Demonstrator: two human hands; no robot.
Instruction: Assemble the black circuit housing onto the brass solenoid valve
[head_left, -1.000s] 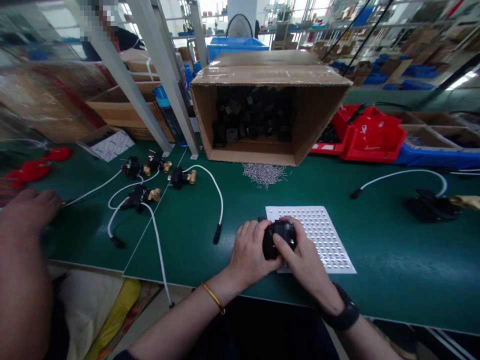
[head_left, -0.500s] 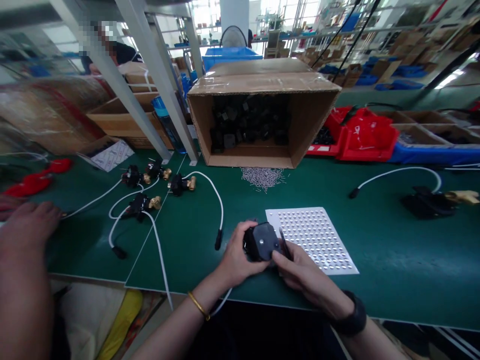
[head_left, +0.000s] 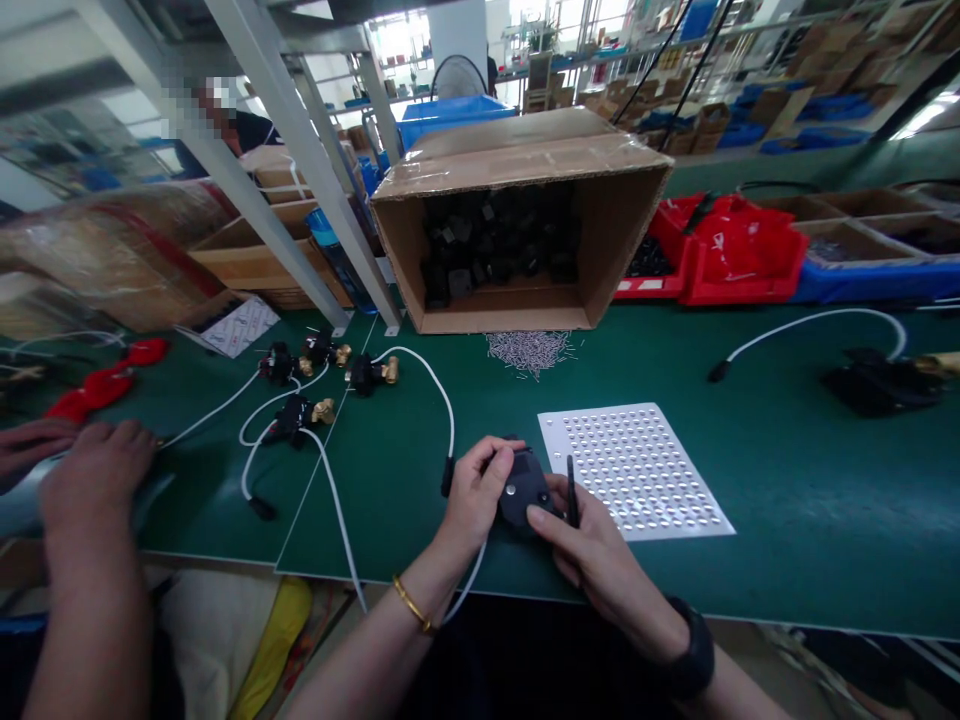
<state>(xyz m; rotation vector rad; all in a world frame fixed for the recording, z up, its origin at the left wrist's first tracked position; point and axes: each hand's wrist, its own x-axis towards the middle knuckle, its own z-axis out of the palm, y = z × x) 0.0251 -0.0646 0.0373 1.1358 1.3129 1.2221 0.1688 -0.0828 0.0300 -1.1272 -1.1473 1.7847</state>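
Closest to the camera, the left hand [head_left: 469,490] has its fingers wrapped around a small black valve body [head_left: 523,490], holding it just above the near edge of the green tabletop [head_left: 787,500]. A white cable [head_left: 466,590] hangs down from it toward the person's lap. The right hand [head_left: 592,545] steadies the same part with the thumb on its face, and its fingers are also pinched on a thin dark tool [head_left: 571,490] that stands up between them; I can't tell what kind of tool it is.

So this piece looks mid-work, not finished. Just right of the hands lies a white perforated tray [head_left: 637,470] full of tiny parts, flat on the tabletop.

To the left sit four done-looking valve assemblies [head_left: 326,375] with brass fittings and white cables, so I'd guess a handful are through. Far left, a co-worker's hands [head_left: 90,465] rest on the tabletop.

Farther back there's a little heap of small metal pins [head_left: 529,350], and behind it a tipped cardboard box [head_left: 517,230] holding lots of black parts, so plenty is left. Red bins [head_left: 720,265] sit to its right.
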